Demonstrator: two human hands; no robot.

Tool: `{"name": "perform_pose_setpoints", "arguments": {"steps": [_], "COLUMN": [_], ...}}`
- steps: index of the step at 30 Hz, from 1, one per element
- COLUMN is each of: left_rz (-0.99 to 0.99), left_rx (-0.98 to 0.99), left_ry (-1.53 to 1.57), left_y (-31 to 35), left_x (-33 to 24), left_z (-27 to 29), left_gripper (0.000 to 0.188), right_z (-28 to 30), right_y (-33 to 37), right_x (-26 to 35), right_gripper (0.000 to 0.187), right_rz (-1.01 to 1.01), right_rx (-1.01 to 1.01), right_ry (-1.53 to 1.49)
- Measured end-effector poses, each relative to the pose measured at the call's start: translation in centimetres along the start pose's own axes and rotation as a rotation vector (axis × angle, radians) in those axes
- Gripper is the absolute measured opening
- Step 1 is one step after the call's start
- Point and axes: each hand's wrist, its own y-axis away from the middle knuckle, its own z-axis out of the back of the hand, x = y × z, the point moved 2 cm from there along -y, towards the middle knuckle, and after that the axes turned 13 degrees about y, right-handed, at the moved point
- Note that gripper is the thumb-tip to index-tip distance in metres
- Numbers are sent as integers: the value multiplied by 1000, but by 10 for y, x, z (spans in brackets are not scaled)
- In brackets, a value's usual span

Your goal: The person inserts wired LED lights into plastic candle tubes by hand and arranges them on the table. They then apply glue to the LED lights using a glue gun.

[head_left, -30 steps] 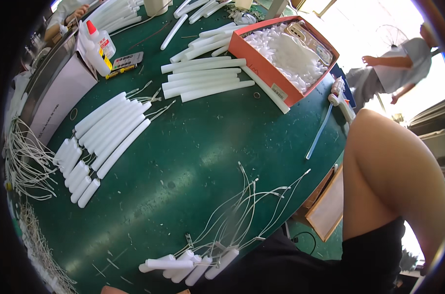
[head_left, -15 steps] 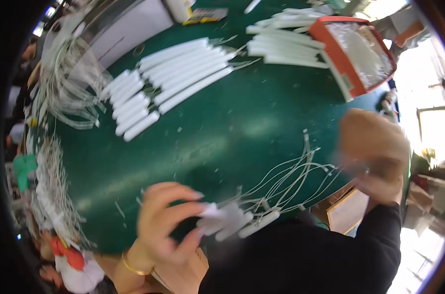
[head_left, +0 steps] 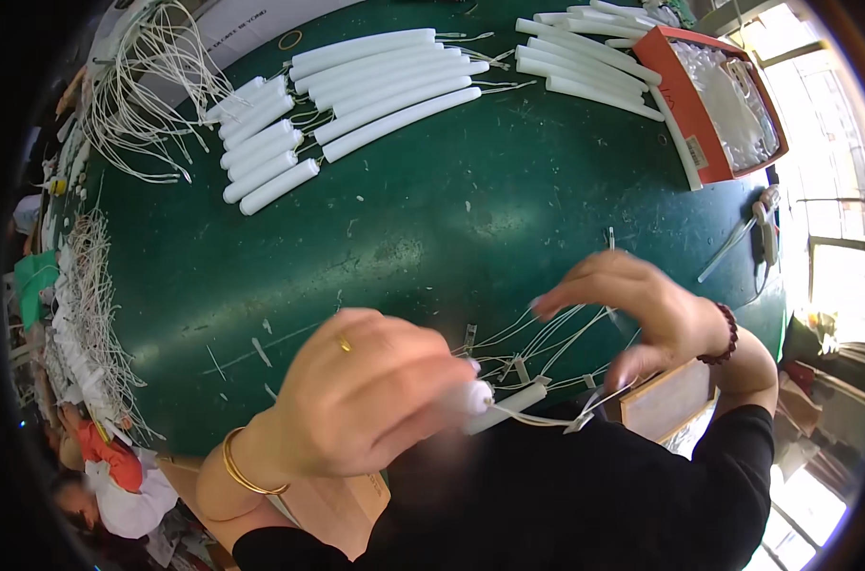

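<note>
Near the front edge of the table, my left hand [head_left: 370,390] is closed around a short white tube [head_left: 478,398]. Only the tube's rounded end shows past the fingers, and thin white wires [head_left: 537,420] run from it to the right. My right hand [head_left: 646,305] is a little further right, curved, with fingers and thumb spread wide apart. Its thumb is close to the far end of those wires, where a small clear tag [head_left: 580,420] hangs. Under and between the hands lie more white tubes [head_left: 520,404] and loose wire leads [head_left: 556,347].
White tubes with wires [head_left: 394,90] lie in rows at the back left. Plain white tubes [head_left: 589,71] lie beside a red box [head_left: 685,119] of clear plastic pieces. A glue gun [head_left: 765,224] is at the right edge. Wire bundles [head_left: 94,305] line the left edge.
My right hand has come left from the table's right side toward the wires. My left hand has closed around a tube and turned its back upward.
</note>
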Motion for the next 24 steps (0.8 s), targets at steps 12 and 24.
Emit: {"name": "perform_pose_setpoints", "arguments": {"steps": [12,24], "left_rz": [248,45], "left_rx": [-236,-47], "left_ry": [-484,-399], "left_y": [18,-51], "left_x": [52,86], "left_z": [55,-13], "left_gripper": [30,37], "right_z": [21,12], "right_y": [-64,-80], "right_x": [-46,-60], "right_gripper": [42,23], "right_rz": [-388,-278], "right_rx": [207,-65], "right_ry": [-546,335]}}
